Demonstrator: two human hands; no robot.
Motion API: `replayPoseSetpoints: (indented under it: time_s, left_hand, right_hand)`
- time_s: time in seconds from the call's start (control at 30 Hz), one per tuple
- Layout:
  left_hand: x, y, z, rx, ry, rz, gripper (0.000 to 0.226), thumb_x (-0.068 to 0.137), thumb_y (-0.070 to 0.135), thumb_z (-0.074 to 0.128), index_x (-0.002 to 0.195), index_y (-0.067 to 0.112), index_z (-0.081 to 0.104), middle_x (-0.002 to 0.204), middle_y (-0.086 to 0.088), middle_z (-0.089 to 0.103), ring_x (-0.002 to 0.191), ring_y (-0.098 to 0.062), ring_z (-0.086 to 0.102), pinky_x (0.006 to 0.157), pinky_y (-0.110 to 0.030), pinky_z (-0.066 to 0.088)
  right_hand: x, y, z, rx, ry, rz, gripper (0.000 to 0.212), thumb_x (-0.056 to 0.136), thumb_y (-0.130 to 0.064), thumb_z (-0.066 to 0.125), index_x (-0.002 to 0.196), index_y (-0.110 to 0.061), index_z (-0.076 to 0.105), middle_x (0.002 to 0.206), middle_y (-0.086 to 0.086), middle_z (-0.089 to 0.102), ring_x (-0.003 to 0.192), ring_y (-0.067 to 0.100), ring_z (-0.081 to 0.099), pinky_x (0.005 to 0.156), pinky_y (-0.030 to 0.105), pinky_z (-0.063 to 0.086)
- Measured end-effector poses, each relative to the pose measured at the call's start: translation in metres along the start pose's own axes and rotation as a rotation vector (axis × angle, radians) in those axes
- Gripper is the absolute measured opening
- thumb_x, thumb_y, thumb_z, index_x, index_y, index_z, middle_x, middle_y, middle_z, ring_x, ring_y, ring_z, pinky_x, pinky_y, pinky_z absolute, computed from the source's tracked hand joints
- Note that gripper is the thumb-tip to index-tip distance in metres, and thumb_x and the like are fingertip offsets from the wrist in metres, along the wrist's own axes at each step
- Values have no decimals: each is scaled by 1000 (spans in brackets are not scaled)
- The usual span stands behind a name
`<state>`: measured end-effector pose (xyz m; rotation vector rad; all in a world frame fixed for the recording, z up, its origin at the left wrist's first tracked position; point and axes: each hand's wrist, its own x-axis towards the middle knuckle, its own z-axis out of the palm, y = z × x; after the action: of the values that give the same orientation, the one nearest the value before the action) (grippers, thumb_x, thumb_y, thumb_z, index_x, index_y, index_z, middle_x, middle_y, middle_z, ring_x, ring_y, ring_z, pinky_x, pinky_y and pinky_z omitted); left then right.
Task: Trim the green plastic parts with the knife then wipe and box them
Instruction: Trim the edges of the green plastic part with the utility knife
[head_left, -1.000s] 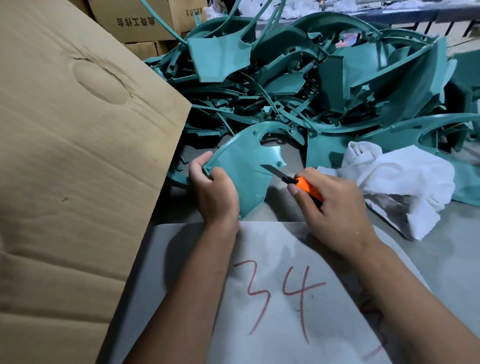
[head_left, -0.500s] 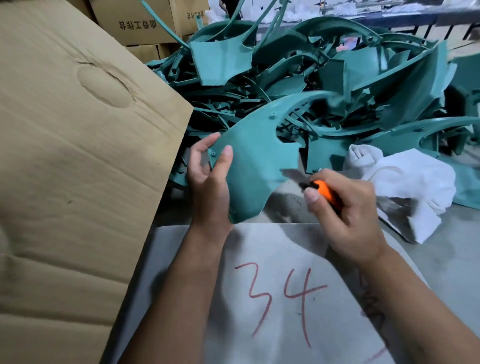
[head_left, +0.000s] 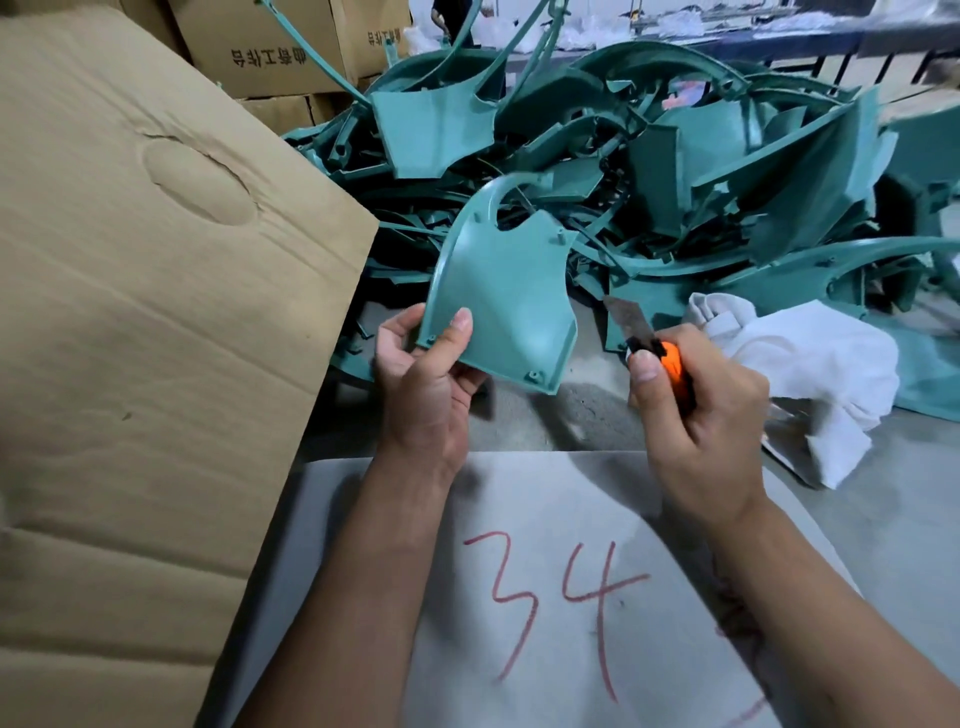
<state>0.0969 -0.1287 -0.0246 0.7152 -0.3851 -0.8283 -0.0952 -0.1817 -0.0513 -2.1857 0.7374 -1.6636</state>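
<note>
Lighting even, medium-bright, coming from above. My hands (head_left: 431, 384) throw soft shadows on the counter (head_left: 561, 415) and the grey sheet (head_left: 519, 623). No glare. Centre sharp; wide-angle bends the edges, far background soft, knife blade (head_left: 626, 314) slightly blurred.

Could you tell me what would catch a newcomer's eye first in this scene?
Probably the big tangled pile of green plastic parts filling the back of the table. In front of it, the left hand holds one green part upright, while the right hand has its grip on an orange knife, blade clear of the part.
</note>
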Motion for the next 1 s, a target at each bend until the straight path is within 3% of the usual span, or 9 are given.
replayPoseSetpoints:
  time_s: [0.1,0.27,0.47,0.67,0.87,1.0]
  left_hand:
    - [2,0,0,11,85,17,37,93,-8,63,119,9,42,111,-15,68,82,-22,75,65,-34,63]
    - [3,-1,-1,22,102,36,35,92,-8,64,116,8,44,122,-23,63,84,-26,74,62,-32,61]
    - [5,-1,-6,25,97,49,36,92,-7,66,117,8,44,114,-16,65,83,-24,75,63,-32,61]
    - [2,-3,-2,34,82,29,34,92,-8,66,115,7,46,112,-18,66,82,-24,75,62,-31,60]
    - [3,0,-5,37,73,30,37,92,-8,65,118,7,44,111,-16,66,84,-24,74,61,-31,60]
    - [3,-3,-5,109,67,90,36,91,-8,67,113,9,45,98,-9,72,84,-24,74,61,-33,60]
  right_hand:
    - [1,1,0,-9,-100,-22,28,103,-28,54,81,-10,57,61,-2,46,58,10,45,56,24,33]
    - [1,4,2,-39,-280,-80,30,103,-33,57,80,-14,56,60,-6,41,55,15,45,52,38,37]
    - [3,14,0,-120,-123,41,32,105,-32,55,79,-13,52,61,-3,42,56,17,46,52,38,35]
    - [-1,8,3,-60,-243,-92,28,104,-34,56,86,-13,60,66,-6,44,61,15,46,55,37,38]
    - [3,15,-1,-174,-35,24,29,106,-29,56,81,-14,53,62,-5,41,57,11,45,52,29,32]
    - [2,10,-2,-95,-183,-63,32,105,-34,57,82,-12,58,64,-5,44,60,16,47,54,37,38]
